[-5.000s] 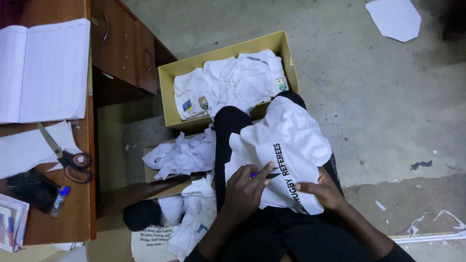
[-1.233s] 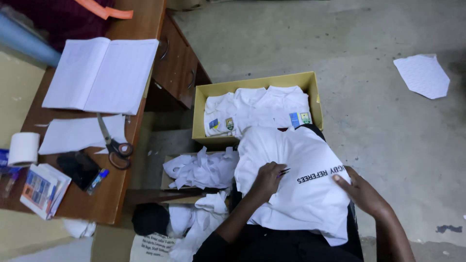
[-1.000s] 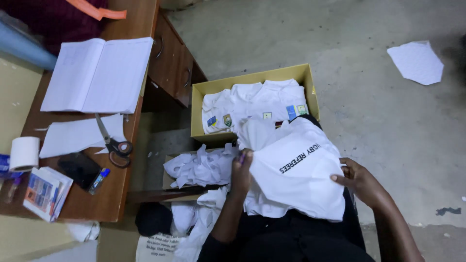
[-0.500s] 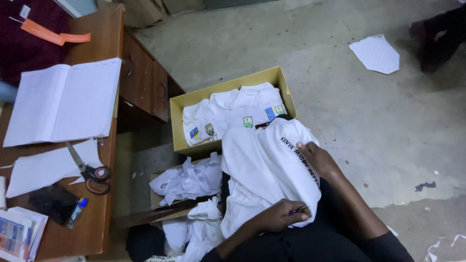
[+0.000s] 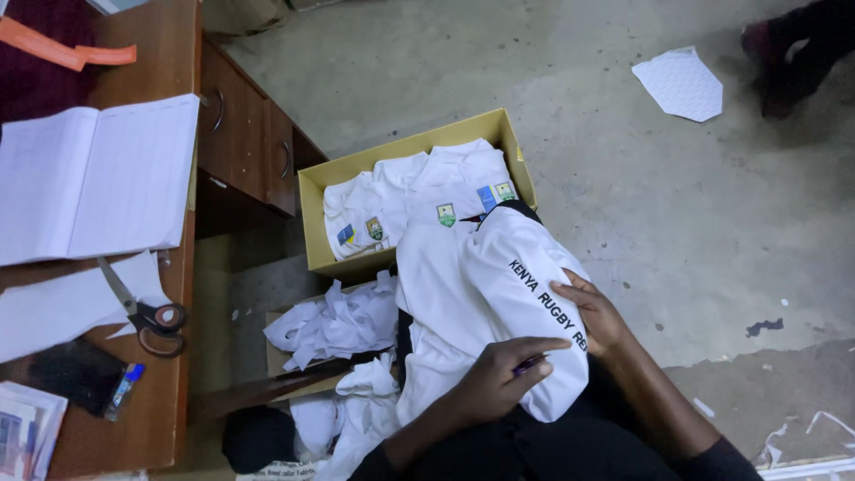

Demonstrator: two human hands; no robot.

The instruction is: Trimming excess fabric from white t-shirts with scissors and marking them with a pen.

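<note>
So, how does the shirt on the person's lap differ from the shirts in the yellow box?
The lap shirt is one garment, held by both hands, with black lettering showing. The box shirts are several, untouched, lying flat with small coloured badges showing. All are white.

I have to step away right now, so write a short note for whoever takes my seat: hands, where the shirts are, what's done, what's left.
Left hand: pressing on the white shirt on the lap, a purple pen between its fingers.
Right hand: flat on that shirt's right edge, by the black lettering.
Done: several folded white shirts with badges lie in the yellow cardboard box on the floor ahead.
Left: the lap shirt is not in the box; a crumpled white heap lies left of the lap.
Scissors and an open ledger sit on the wooden desk.
</note>
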